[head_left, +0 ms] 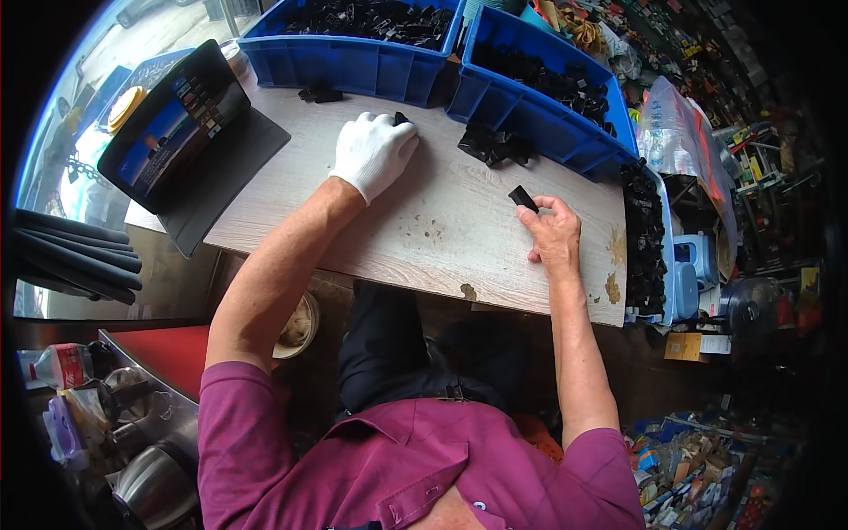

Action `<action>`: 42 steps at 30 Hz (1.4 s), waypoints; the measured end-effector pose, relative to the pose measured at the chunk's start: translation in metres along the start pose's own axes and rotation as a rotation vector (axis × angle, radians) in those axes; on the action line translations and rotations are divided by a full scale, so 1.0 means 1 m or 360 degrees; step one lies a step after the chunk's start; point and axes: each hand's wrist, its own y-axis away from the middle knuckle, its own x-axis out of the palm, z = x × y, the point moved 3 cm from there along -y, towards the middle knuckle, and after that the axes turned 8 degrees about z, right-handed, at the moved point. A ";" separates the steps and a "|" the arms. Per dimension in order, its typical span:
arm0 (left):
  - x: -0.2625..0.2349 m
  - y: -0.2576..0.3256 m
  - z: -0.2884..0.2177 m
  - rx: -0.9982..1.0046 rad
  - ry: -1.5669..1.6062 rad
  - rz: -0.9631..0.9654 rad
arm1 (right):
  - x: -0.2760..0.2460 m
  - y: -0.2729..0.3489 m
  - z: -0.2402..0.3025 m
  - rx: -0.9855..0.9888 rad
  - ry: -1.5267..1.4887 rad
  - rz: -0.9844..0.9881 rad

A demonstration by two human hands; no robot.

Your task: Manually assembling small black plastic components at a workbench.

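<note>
My left hand (pixel 375 150), in a white knitted glove, is over the far middle of the pale wooden table (pixel 424 252). Its fingers are curled round a small black part (pixel 401 118), of which only the tip shows. To the right, my bare right hand (pixel 554 231) pinches a short black rectangular piece (pixel 523 198) between thumb and fingers, a little above the tabletop. A loose pile of black parts (pixel 495 146) lies between the hands, by the bins. More black parts (pixel 320 92) lie beyond my left hand.
Two blue bins (pixel 353 69) (pixel 543 110) full of black parts line the table's far side. A pale blue tray (pixel 664 256) of black parts stands along the right edge. A tablet in a folding case (pixel 190 124) stands at the left. Clutter crowds the far right.
</note>
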 end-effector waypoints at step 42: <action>0.005 0.004 -0.016 -0.0164 0.0301 -0.0132 | -0.019 0.002 -0.012 0.0060 -0.0716 -0.0004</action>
